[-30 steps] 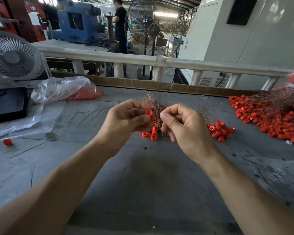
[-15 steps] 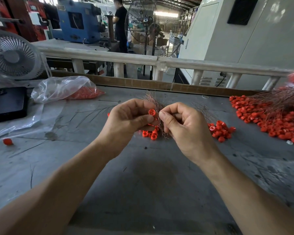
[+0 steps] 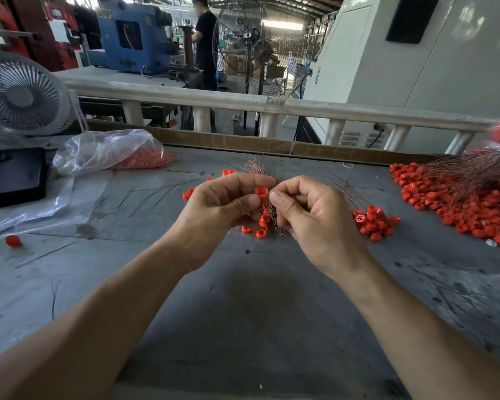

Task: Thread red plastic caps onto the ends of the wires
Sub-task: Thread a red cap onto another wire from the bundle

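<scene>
Head view: two hands meet above the grey table point(image 3: 243, 313). The left hand point(image 3: 223, 206) pinches one red cap point(image 3: 261, 193) between thumb and forefinger, with a bunch of wires point(image 3: 257, 168) fanning up behind it. The right hand point(image 3: 312, 217) is curled tight, fingertips at the cap; whether it pinches a wire cannot be told. Two loose cap heaps lie right point(image 3: 373, 222) and far right point(image 3: 445, 203); one bag point(image 3: 107, 151) lies left.

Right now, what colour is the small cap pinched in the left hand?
Red, a small round plastic cap, clearest in the head view.

Grey worktable point(image 3: 243, 313) — loose red caps point(image 3: 375, 223), capped wires point(image 3: 459, 192), plastic bag point(image 3: 110, 151).
</scene>
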`<state>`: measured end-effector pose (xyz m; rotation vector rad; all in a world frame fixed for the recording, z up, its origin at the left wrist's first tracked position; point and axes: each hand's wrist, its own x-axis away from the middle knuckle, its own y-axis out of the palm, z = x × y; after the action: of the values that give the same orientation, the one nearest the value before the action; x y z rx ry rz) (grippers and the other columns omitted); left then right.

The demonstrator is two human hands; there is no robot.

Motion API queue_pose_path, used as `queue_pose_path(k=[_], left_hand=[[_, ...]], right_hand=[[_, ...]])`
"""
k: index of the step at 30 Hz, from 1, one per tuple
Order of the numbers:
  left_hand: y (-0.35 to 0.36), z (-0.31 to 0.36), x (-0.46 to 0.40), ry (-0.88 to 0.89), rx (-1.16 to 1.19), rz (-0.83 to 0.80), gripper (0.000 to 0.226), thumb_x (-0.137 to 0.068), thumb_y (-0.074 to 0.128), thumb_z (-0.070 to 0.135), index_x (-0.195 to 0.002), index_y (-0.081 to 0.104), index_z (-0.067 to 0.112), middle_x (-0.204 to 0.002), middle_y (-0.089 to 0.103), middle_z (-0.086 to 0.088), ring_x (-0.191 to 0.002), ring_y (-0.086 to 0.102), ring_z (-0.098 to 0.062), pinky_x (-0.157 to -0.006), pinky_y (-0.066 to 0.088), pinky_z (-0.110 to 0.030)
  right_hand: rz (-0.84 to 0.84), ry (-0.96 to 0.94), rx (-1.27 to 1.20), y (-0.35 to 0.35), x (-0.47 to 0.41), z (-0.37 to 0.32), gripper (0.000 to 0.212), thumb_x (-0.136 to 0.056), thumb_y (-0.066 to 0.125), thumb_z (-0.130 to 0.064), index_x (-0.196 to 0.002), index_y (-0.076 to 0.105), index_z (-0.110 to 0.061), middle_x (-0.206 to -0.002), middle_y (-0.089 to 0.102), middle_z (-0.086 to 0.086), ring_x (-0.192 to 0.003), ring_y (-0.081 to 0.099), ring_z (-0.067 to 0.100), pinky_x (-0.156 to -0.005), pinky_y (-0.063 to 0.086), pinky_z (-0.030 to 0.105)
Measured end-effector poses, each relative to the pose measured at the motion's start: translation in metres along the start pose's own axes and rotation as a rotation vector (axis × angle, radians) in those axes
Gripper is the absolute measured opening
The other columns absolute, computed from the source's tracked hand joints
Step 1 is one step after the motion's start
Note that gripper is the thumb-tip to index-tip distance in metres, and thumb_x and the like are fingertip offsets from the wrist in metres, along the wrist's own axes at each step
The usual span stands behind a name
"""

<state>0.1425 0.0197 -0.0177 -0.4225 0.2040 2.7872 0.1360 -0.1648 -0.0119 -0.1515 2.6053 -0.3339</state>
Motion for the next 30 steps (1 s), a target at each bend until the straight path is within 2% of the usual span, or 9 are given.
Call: queue_pose_path(k=[3,7,11,16,19,23,30], left_hand=[[0.0002,-0.0004,0.0003,0.003,-0.014,-0.010,0.031,-0.090,0.062,0.010,-0.119,0.071,0.013,-0.097,0.067,-0.023,-0.084,0.064,-0.030,-0.079,0.059,-0.036],[0.0000,0.0007,0.0007,0.024,-0.046,-0.006,0.030,-0.089,0.063,0.013,-0.118,0.073,0.016,-0.103,0.061,-0.037,-0.086,0.062,-0.037,-0.078,0.058,-0.038],[0.0002,0.0008,0.0006,0.036,-0.053,-0.014,0.031,-0.089,0.063,0.014,-0.118,0.073,0.017,-0.094,0.066,-0.023,-0.081,0.062,-0.031,-0.070,0.056,-0.029],[0.0022,0.0008,-0.0012,0.023,-0.057,0.040,0.035,-0.084,0.066,0.013,-0.119,0.069,0.009,-0.097,0.065,-0.021,-0.082,0.059,-0.033,-0.069,0.057,-0.031],[0.0025,-0.0001,-0.0020,-0.004,-0.036,0.072,0.036,-0.081,0.069,0.013,-0.115,0.067,0.002,-0.097,0.068,-0.019,-0.083,0.061,-0.034,-0.070,0.056,-0.035],[0.0011,-0.0006,-0.0027,0.001,-0.033,0.071,0.032,-0.081,0.069,0.012,-0.112,0.070,0.005,-0.097,0.069,-0.025,-0.084,0.065,-0.032,-0.076,0.059,-0.039],[-0.0010,-0.0021,-0.0042,-0.011,0.041,0.084,0.029,-0.085,0.066,0.013,-0.113,0.074,0.007,-0.095,0.072,-0.017,-0.084,0.069,-0.023,-0.080,0.060,-0.035]], right_hand=[[-0.005,0.002,0.002,0.0011,0.0007,-0.0019,0.010,-0.100,0.065,-0.013,-0.091,0.069,-0.013,-0.060,0.063,-0.002,-0.047,0.056,0.004,-0.047,0.042,0.010],[-0.005,-0.003,0.024,0.0011,0.0016,-0.0040,0.010,-0.100,0.066,-0.014,-0.090,0.069,-0.015,-0.060,0.064,-0.003,-0.047,0.057,0.004,-0.047,0.042,0.010],[-0.002,-0.022,0.074,0.0011,0.0013,-0.0055,0.014,-0.098,0.067,-0.014,-0.087,0.069,-0.021,-0.060,0.065,-0.009,-0.052,0.060,0.001,-0.051,0.045,0.009],[0.005,-0.016,0.093,0.0007,0.0014,-0.0056,0.014,-0.097,0.069,-0.012,-0.085,0.069,-0.019,-0.061,0.066,-0.011,-0.052,0.059,0.000,-0.052,0.044,0.008],[0.027,-0.003,0.108,0.0008,0.0005,-0.0047,0.013,-0.096,0.070,-0.015,-0.085,0.070,-0.020,-0.064,0.069,-0.008,-0.055,0.060,-0.001,-0.054,0.045,0.010],[0.038,-0.005,0.114,0.0005,0.0004,-0.0040,0.013,-0.096,0.070,-0.015,-0.084,0.070,-0.021,-0.063,0.068,-0.008,-0.053,0.059,-0.001,-0.053,0.044,0.009],[0.062,-0.003,0.131,-0.0008,0.0007,-0.0041,0.013,-0.096,0.070,-0.016,-0.085,0.070,-0.021,-0.063,0.068,-0.008,-0.053,0.058,-0.002,-0.053,0.044,0.009]])
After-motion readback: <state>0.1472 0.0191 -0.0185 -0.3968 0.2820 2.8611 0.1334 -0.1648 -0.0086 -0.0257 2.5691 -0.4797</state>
